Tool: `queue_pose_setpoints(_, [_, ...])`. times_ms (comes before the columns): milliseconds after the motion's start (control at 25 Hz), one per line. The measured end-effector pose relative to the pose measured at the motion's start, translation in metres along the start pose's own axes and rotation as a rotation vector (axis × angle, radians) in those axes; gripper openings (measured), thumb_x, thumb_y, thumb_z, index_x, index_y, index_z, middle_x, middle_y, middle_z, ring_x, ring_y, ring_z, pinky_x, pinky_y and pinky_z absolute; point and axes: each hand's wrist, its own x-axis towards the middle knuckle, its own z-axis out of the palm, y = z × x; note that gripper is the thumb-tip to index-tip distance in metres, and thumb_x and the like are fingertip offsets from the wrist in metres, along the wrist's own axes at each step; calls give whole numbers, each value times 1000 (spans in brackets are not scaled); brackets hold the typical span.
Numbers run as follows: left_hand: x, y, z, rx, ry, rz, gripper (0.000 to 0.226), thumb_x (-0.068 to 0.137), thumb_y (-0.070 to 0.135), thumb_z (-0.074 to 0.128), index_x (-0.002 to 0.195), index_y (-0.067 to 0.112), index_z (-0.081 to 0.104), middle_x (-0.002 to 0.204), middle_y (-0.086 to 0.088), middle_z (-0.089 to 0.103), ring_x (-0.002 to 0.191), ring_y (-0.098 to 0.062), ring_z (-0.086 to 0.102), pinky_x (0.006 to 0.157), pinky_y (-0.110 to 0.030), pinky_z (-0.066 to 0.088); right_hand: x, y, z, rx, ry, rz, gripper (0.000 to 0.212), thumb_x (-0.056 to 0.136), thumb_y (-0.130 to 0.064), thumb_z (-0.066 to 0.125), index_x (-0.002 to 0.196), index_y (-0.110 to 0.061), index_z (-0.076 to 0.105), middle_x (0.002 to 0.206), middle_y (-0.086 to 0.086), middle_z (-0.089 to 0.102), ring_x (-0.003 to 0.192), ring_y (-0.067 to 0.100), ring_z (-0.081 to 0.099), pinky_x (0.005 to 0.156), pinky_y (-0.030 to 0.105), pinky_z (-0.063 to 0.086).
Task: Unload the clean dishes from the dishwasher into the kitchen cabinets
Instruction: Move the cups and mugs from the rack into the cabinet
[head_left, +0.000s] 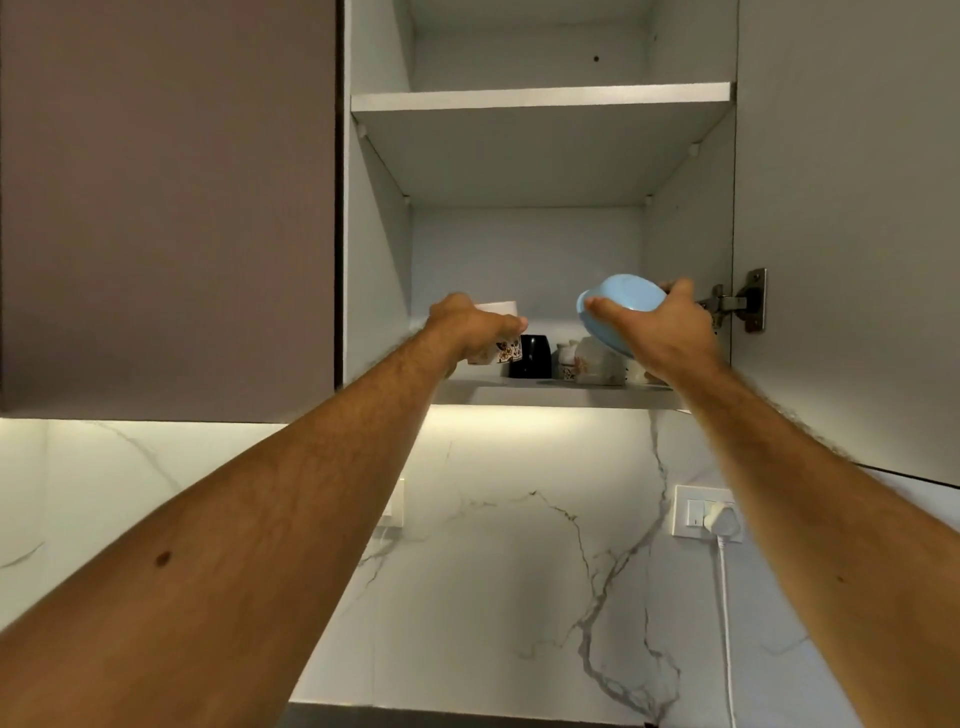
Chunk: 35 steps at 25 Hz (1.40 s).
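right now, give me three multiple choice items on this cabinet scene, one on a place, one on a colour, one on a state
1. Where does the black mug stand?
A. on the bottom shelf
B. on the upper shelf
C. on the counter

2. What colour is the bowl in the right hand?
A. red
B. light blue
C. black

3. How is the left hand?
A. flat on the cabinet door
B. hanging idle, holding nothing
C. gripping a white patterned cup

Answers
1. A: the mug sits among other pieces on the bottom shelf, between the two hands.
2. B: the tilted bowl's outside is plainly light blue.
3. C: the fingers curl over the cup at the shelf's left end.
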Motion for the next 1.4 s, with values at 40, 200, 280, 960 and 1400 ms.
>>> queue_pose_setpoints(40, [6, 1, 4, 49, -28, 7, 55, 79, 41, 78, 114, 11, 49, 114, -7, 58, 98, -21, 57, 78, -31, 47, 4, 1, 4, -2, 12, -4, 101, 63, -78, 71, 136, -18, 35, 114, 3, 46, 99, 23, 55, 75, 40, 60])
queue_pose_setpoints(200, [42, 6, 23, 205, -109, 39, 44, 83, 36, 75, 108, 11, 50, 114, -8, 60, 102, -25, 59, 87, -36, 54, 25, 6, 28, 47, 101, -46, 100, 62, -78, 72, 135, -19, 36, 121, 3, 50, 103, 22, 56, 75, 35, 58])
queue_pose_setpoints(280, [56, 14, 28, 308, -153, 49, 42, 87, 37, 71, 114, 11, 51, 111, -8, 59, 98, -23, 60, 71, -32, 52, 35, 6, 39, 46, 141, -54, 101, 59, -81, 70, 133, -21, 38, 120, 2, 51, 103, 23, 57, 80, 40, 59])
queue_pose_setpoints(960, [150, -9, 86, 360, -519, -99, 63, 91, 33, 68, 137, -3, 44, 137, -18, 53, 119, -30, 58, 104, -40, 48, 54, 22, 62, -19, 330, -134, 92, 63, -75, 72, 132, -23, 40, 124, 3, 53, 107, 23, 55, 87, 37, 52])
queue_pose_setpoints(1400, [146, -14, 87, 235, -488, -118, 59, 80, 26, 80, 127, 5, 53, 126, -8, 56, 108, -25, 59, 99, -37, 51, 54, 22, 62, -53, 302, -128, 96, 65, -74, 72, 136, -21, 38, 128, 6, 50, 111, 24, 54, 90, 39, 54])
